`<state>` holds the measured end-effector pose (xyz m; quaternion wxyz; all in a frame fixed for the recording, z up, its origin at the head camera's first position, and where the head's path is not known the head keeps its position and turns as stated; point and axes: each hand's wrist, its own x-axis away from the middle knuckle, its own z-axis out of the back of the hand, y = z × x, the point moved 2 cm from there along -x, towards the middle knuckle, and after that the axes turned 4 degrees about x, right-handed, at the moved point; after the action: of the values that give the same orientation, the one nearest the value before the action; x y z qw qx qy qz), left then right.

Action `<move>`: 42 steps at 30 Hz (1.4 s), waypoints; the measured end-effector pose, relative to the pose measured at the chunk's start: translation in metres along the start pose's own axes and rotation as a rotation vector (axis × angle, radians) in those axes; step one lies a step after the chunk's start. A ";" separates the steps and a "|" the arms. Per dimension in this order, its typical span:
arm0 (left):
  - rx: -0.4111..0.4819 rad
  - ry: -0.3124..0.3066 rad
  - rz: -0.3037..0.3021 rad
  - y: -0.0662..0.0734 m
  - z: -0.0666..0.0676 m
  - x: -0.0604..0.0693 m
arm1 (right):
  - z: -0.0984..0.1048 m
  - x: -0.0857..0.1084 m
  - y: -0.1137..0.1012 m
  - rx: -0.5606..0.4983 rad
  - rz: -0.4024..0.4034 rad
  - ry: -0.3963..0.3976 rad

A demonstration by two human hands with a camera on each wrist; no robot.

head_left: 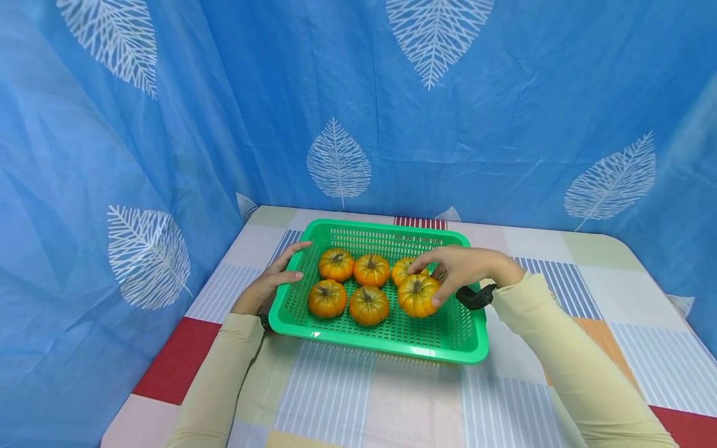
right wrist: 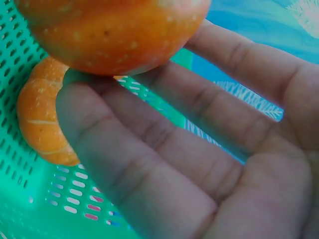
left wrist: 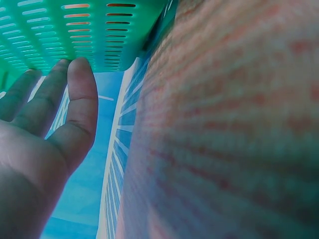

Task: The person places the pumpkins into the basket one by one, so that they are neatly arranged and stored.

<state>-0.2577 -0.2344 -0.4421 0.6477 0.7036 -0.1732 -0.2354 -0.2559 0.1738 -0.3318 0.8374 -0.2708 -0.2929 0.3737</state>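
Note:
A green plastic basket [head_left: 364, 341] with slotted walls holds several small orange pumpkins, among them one at front left [head_left: 327, 298] and one at front middle [head_left: 368, 305]. My right hand [head_left: 467, 266] grips another small pumpkin [head_left: 417, 297] by its sides, thumb on the near side and fingers behind; the right wrist view shows this pumpkin [right wrist: 119, 35] raised over a further one [right wrist: 42, 114]. At the basket's left side is my left hand [head_left: 271, 283], its fingers extended. Seen from the left wrist, those fingers [left wrist: 82, 97] reach up to the slotted green basket wall [left wrist: 75, 35].
A patchwork-patterned cloth [head_left: 414, 404] covers the table under the basket. Blue curtains [head_left: 476, 143] with white leaf prints hang behind and along the left side. Dark straps, one at the right wrist [head_left: 476, 297], sit on both wrists.

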 end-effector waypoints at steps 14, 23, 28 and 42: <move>0.007 0.019 0.045 0.002 -0.001 0.002 | -0.006 -0.019 -0.004 0.040 -0.045 -0.124; -0.043 0.037 0.040 0.003 0.000 0.002 | -0.010 -0.031 -0.002 0.120 -0.128 -0.182; -0.102 0.061 0.056 0.003 0.002 0.001 | -0.014 -0.036 -0.002 0.185 -0.178 -0.203; -0.048 0.069 0.066 0.000 -0.001 0.001 | -0.022 -0.039 0.000 0.198 -0.222 -0.193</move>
<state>-0.2567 -0.2340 -0.4419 0.6774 0.6894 -0.1683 -0.1935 -0.2625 0.1380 -0.3583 0.8641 -0.1160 -0.3617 0.3302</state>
